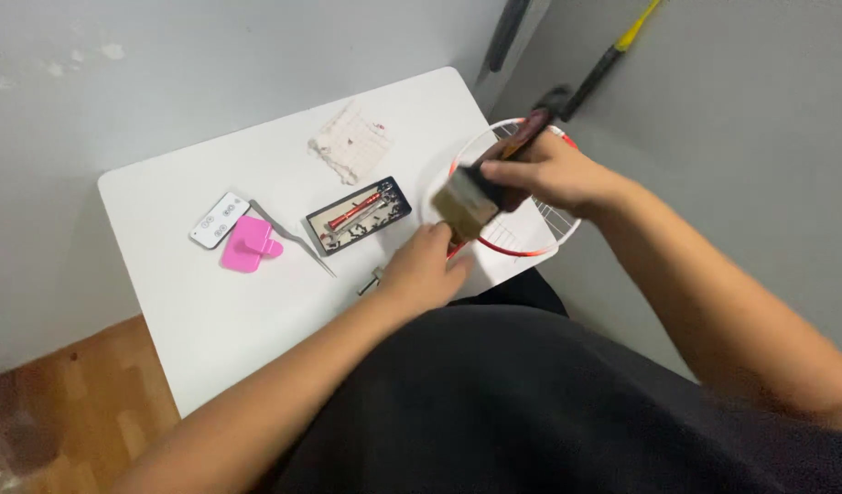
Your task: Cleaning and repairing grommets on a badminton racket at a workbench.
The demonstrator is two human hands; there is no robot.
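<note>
Left hand (423,272) low at centre, back facing up, fingers curled loosely inward, fingertips pointing up and to right. Left forearm bare, running from lower left corner diagonally up to wrist. Right hand (542,171) higher and to right, closed in firm grip, knuckles turned left, thumb pressed along top. Right wrist slightly bent. Right forearm bare, coming from lower right edge, elbow bent. Hands near each other, not touching.
</note>
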